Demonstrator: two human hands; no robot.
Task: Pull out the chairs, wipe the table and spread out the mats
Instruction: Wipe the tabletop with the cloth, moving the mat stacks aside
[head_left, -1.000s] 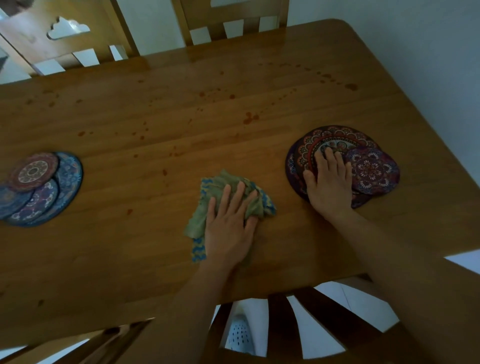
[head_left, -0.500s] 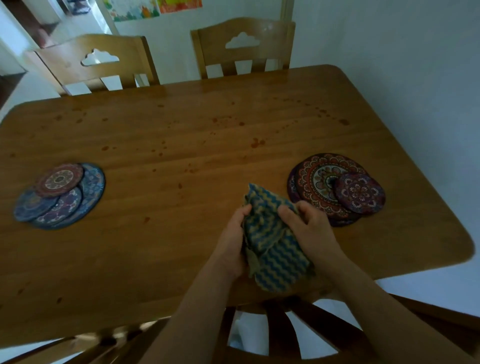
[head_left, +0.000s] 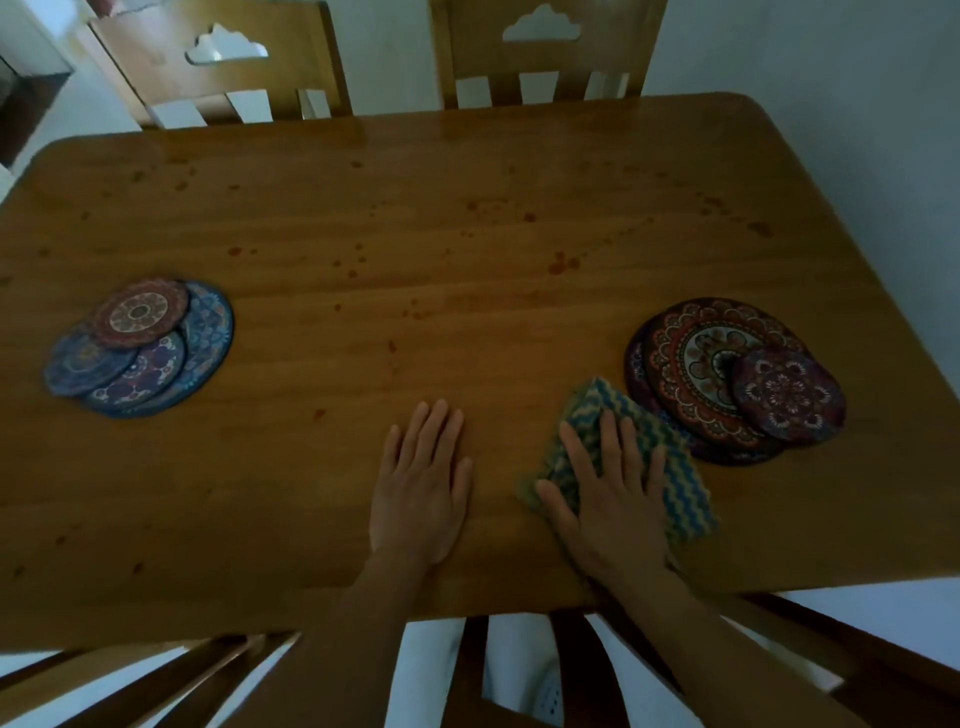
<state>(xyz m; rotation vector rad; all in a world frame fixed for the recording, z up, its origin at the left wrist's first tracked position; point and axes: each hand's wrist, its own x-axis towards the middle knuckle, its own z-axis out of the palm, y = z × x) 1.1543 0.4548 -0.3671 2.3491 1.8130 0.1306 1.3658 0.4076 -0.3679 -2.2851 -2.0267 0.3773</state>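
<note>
Desk (head_left: 311, 493): wood, reddish spots; white wall behind.
Chairs: 2 at far edge (head_left: 218, 67), (head_left: 545, 52).
Mats: 2 stacks, blue (head_left: 140, 348) L, red (head_left: 727, 379) R.
Cloth (head_left: 670, 467): 1, near edge, touching red stack.
L hand (head_left: 421, 488): flat on desk, fingers together.
R hand (head_left: 613, 499): flat on cloth, fingers spread.

No readable text, labels, brands or numbers anywhere in view.

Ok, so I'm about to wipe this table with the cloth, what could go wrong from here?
The cloth under your right hand lies right beside the red mats, so a rightward sweep may push them toward the table edge. The stains sit farther across, a stretch from here. The blue mats could hide spots beneath them.
</note>
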